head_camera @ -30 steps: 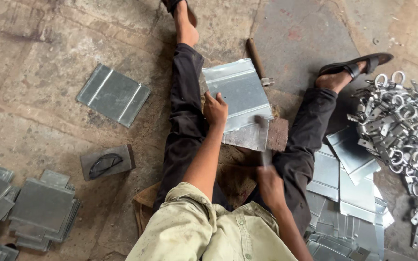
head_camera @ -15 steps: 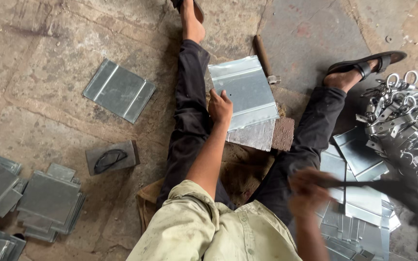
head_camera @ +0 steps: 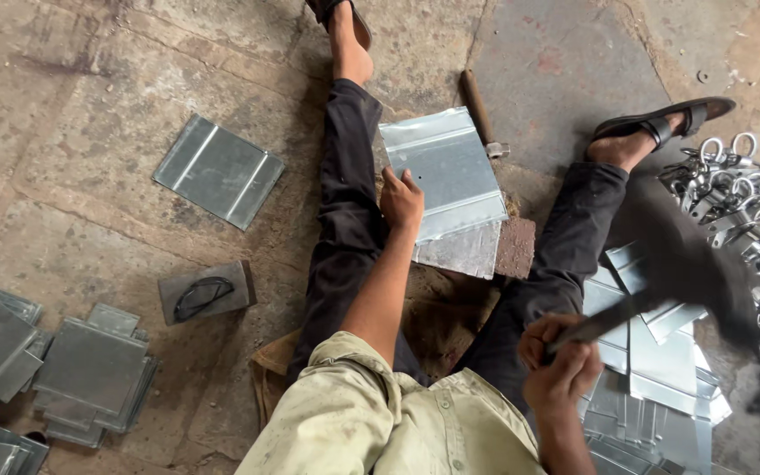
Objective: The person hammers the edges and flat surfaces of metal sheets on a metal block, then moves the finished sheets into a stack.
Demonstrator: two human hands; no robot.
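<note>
Your right hand (head_camera: 560, 365), clenched on the hammer (head_camera: 661, 290), had swung out right; your left hand (head_camera: 402, 200) pinned the sheet (head_camera: 446, 167).

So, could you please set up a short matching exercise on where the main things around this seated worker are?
Things:
1. left hand
2. right hand
3. ridged metal sheet
4. pile of metal rings

Places or states:
A. far right of the floor
B. gripping a hammer blurred by motion
C. lying on a flat block between the legs
D. pressing on the sheet's near left edge

Pairs: 1-D, 2-B, 3-C, 4-A
</note>
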